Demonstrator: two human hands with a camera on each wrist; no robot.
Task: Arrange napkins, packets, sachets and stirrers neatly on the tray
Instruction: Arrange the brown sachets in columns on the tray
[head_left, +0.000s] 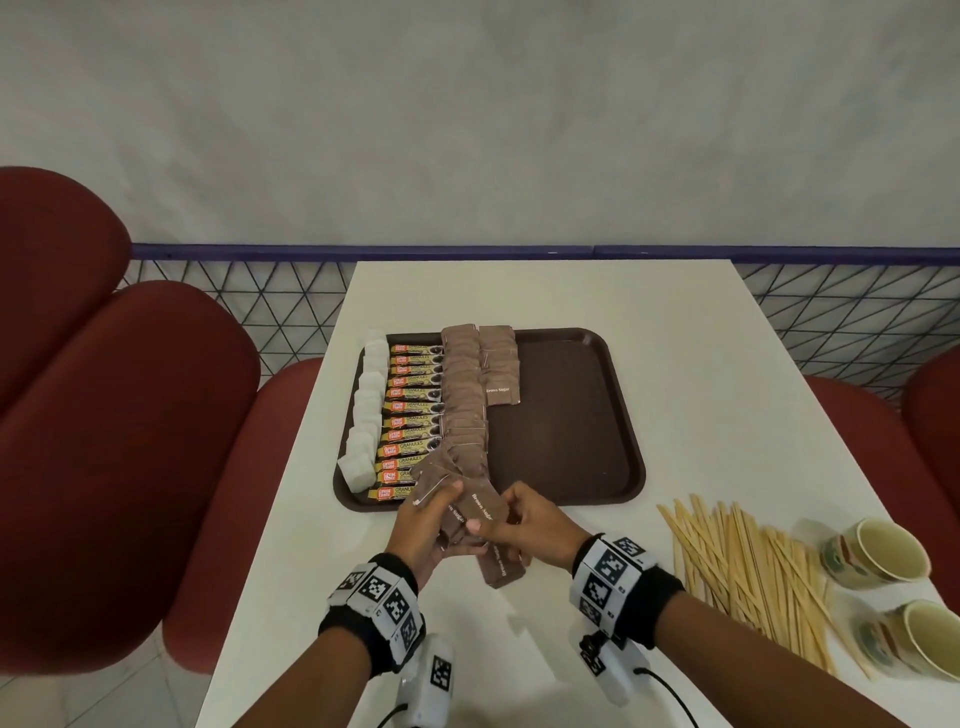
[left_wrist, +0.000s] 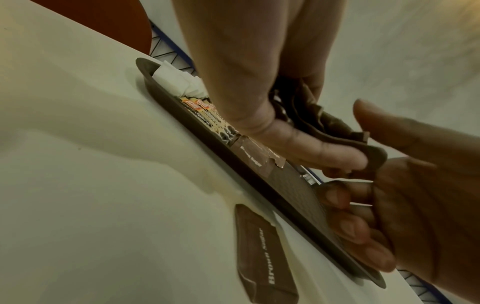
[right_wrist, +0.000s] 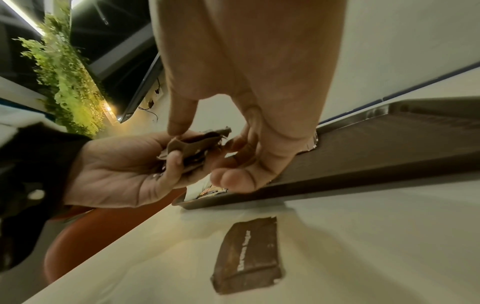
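A brown tray (head_left: 571, 415) holds a column of white napkins (head_left: 366, 415), a column of granule sticks (head_left: 413, 415) and two rows of brown sugar sachets (head_left: 465, 395). Just above the tray's near edge my left hand (head_left: 441, 512) grips a fanned bundle of brown sugar sachets (head_left: 480, 506). My right hand (head_left: 498, 522) pinches one sachet of that bundle. In the left wrist view my left thumb presses the bundle (left_wrist: 324, 123). One more sachet (head_left: 501, 566) lies flat on the table under my hands. Wooden stirrers (head_left: 743, 571) lie loose to the right.
The right half of the tray is bare. Two paper cups (head_left: 878, 553) (head_left: 924, 639) lie on their sides beyond the stirrers at the white table's (head_left: 701, 364) right edge. Red seats (head_left: 130, 441) flank the table. A mesh railing (head_left: 260, 301) runs behind it.
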